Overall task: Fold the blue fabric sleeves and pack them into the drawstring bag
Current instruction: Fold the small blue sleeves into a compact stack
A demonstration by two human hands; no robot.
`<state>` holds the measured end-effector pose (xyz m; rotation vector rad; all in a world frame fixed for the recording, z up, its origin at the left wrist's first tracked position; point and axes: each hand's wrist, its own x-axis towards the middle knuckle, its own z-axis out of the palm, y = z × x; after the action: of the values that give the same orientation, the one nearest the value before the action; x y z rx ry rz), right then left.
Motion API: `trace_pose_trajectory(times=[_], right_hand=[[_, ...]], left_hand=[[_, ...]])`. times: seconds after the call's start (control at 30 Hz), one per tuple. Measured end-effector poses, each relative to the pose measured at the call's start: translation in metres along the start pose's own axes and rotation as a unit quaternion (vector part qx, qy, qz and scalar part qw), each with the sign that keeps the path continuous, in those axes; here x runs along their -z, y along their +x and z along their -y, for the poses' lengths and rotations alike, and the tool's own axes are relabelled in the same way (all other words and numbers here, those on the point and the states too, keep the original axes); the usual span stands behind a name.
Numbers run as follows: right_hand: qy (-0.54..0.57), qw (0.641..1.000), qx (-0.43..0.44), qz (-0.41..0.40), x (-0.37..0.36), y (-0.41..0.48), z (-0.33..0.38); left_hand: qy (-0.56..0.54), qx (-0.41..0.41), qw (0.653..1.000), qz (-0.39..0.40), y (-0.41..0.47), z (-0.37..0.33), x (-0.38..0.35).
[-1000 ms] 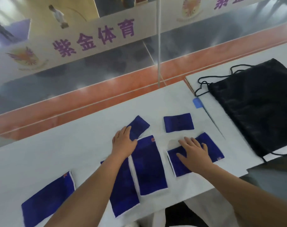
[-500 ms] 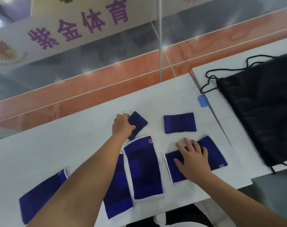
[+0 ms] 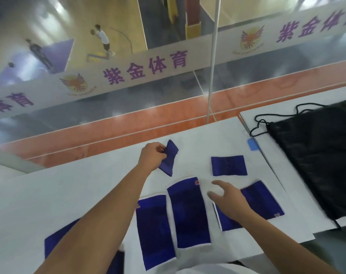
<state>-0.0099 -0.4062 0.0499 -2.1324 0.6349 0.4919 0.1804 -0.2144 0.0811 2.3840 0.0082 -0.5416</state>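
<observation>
Several blue fabric sleeves lie on the white table (image 3: 89,186). My left hand (image 3: 152,155) pinches a small blue sleeve (image 3: 169,159) and holds it raised off the table. A second small sleeve (image 3: 229,165) lies flat to its right. My right hand (image 3: 227,198) hovers with fingers spread over a long sleeve (image 3: 261,202) with white trim. Two more long sleeves (image 3: 188,212) (image 3: 154,228) lie side by side near me, and another sleeve (image 3: 51,244) shows under my left arm. The black drawstring bag (image 3: 322,155) lies flat at the right.
A blue tape piece (image 3: 253,144) marks the seam between two table sections. Beyond the far edge runs an orange floor strip and a glass barrier with a white banner (image 3: 148,70). A thin white pole (image 3: 212,76) stands behind the table.
My left hand has closed on the small sleeve and lifted it from the table. My right hand has risen off the long sleeve and opened. The camera tilted upward.
</observation>
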Motion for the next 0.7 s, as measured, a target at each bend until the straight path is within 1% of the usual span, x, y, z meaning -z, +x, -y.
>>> trace_pose_trajectory(times=[0.07, 0.1, 0.13, 0.17, 0.2, 0.23, 0.27, 0.3, 0.33, 0.4, 0.47, 0.57, 0.63, 0.7], right_hand=[[0.121, 0.993, 0.003, 0.005, -0.005, -0.012, 0.026], [0.188, 0.982, 0.002, 0.009, -0.006, -0.018, 0.040], [0.265, 0.964, -0.001, 0.019, -0.006, -0.025, 0.055], [0.352, 0.935, -0.003, 0.039, -0.006, -0.032, 0.068], [0.438, 0.897, -0.005, 0.068, -0.006, -0.040, 0.081], [0.502, 0.859, -0.006, 0.099, -0.007, -0.048, 0.090], [0.539, 0.833, -0.004, 0.128, -0.009, -0.057, 0.098], [0.551, 0.820, 0.002, 0.154, -0.014, -0.065, 0.103], [0.552, 0.816, 0.010, 0.174, -0.019, -0.072, 0.107], [0.539, 0.821, 0.023, 0.186, -0.032, -0.084, 0.111], [0.517, 0.836, 0.020, 0.184, -0.043, -0.093, 0.110], [0.442, 0.879, 0.016, 0.175, -0.057, -0.104, 0.111], [0.402, 0.903, 0.019, 0.149, -0.066, -0.108, 0.113], [0.372, 0.919, 0.020, 0.126, -0.073, -0.112, 0.117]], left_hand=[[-0.120, -0.008, 0.993, 0.009, -0.026, -0.002, 0.022], [-0.177, -0.012, 0.984, 0.023, -0.042, -0.003, 0.033], [-0.228, -0.015, 0.973, 0.036, -0.058, -0.003, 0.043], [-0.270, -0.019, 0.962, 0.048, -0.076, -0.002, 0.053], [-0.307, -0.020, 0.949, 0.061, -0.093, 0.001, 0.062], [-0.344, -0.019, 0.936, 0.075, -0.110, 0.005, 0.068], [-0.379, -0.017, 0.921, 0.091, -0.126, 0.013, 0.072], [-0.411, -0.015, 0.905, 0.104, -0.141, 0.022, 0.075], [-0.438, -0.012, 0.891, 0.114, -0.155, 0.032, 0.077], [-0.471, 0.006, 0.874, 0.121, -0.176, 0.053, 0.078], [-0.478, 0.030, 0.870, 0.121, -0.190, 0.076, 0.075], [-0.488, 0.059, 0.861, 0.132, -0.204, 0.105, 0.072], [-0.481, 0.067, 0.863, 0.140, -0.211, 0.119, 0.075], [-0.462, 0.064, 0.872, 0.148, -0.216, 0.130, 0.080]])
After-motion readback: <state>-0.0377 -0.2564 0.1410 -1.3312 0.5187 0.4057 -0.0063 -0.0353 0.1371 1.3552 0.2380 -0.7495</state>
